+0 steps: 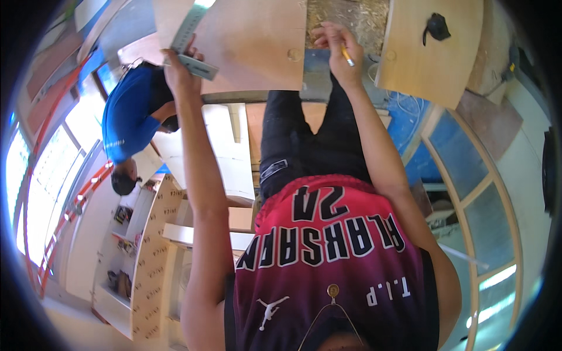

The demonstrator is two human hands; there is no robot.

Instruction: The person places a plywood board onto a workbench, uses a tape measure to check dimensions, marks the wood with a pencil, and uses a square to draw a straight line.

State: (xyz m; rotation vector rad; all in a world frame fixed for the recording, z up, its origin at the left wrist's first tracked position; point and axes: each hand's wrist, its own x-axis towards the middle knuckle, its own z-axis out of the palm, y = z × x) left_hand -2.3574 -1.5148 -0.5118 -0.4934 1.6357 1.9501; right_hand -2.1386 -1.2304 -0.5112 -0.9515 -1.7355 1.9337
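Observation:
My left hand (182, 77) grips a metal try square (199, 67) by its stock, above the left part of a plywood panel (250, 44). The square's graduated blade (188, 33) points up and away from me, its far end bright with glare. A yellow pencil (346, 53) is held in my right hand (336, 37), its ferrule end towards me. The pencil's tip is hidden by the fingers. That hand is over the gap between the plywood panel and a second wooden panel (426, 70) to the right. Sawdust and shavings (347, 13) lie in the gap.
A black object (437, 27), likely a tape measure, rests on the right panel. A co-worker in a blue shirt (129, 114) bends at left. An orange ladder (79, 199), a plywood cabinet (151, 263), a white cord (406, 103) and a wooden frame (491, 180) surround me.

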